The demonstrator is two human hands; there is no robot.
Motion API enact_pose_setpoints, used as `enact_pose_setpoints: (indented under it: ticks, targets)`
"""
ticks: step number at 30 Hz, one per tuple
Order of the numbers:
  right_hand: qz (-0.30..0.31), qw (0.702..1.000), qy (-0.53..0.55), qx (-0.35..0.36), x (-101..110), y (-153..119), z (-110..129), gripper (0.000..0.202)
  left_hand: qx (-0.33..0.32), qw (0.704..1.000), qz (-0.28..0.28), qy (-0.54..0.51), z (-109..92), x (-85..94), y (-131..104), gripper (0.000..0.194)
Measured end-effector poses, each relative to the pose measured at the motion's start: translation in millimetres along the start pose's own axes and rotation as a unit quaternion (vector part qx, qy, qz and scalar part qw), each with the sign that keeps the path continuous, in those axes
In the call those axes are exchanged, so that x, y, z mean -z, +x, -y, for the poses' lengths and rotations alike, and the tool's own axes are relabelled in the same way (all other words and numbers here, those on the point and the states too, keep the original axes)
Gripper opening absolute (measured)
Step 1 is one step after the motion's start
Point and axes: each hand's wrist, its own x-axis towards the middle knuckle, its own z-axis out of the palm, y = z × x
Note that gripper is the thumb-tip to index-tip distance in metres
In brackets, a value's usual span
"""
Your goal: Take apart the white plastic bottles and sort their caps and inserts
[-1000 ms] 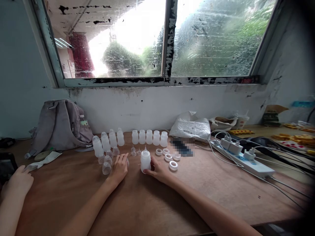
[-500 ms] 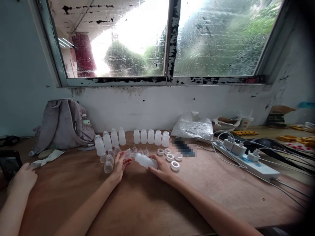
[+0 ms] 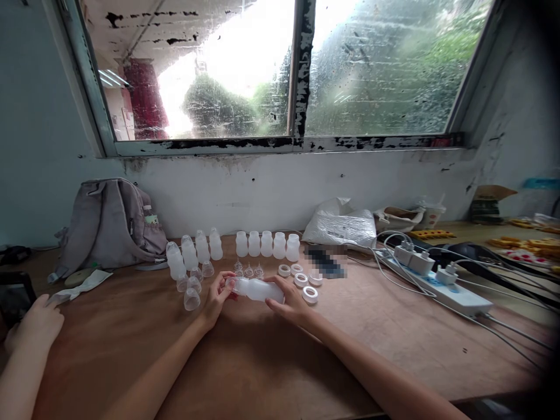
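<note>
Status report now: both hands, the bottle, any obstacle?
Left hand at cap end, right hand gripping body. White translucent plastic bottle held sideways above wooden table. Nothing blocking.

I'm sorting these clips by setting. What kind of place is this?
Probably a small workshop bench for hand assembly. Both hands, left hand and right hand, hold one bottle over a wooden table, with rows of like bottles, loose rings and a power strip nearby.
</note>
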Motion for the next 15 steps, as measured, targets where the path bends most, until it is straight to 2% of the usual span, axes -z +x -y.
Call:
enact_pose_setpoints:
  ticks: [3, 7, 11, 15]
  targets:
    - [-0.006, 1.0, -0.008, 0.017, 1.6, -2.2, 2.7, 0.035, 0.011, 0.998, 0.05, -0.032, -4.4, 4.0, -1.1, 0.028]
    - [0.007, 0.999, -0.028, 0.043, 0.3, -7.2, 6.0, 0.037, 0.055, 0.991, 0.075, -0.091, -12.9, 11.8, -5.4, 0.031]
    - [0.003, 0.997, -0.038, 0.06, -1.8, -14.3, 11.8, 0.037, 0.077, 0.962, 0.144, -0.221, -25.4, 18.6, -13.8, 0.032]
    - [-0.016, 0.995, -0.045, 0.091, -3.2, -17.3, 17.7, 0.043, 0.077, 0.95, 0.145, -0.266, -34.2, 22.8, -16.7, 0.029]
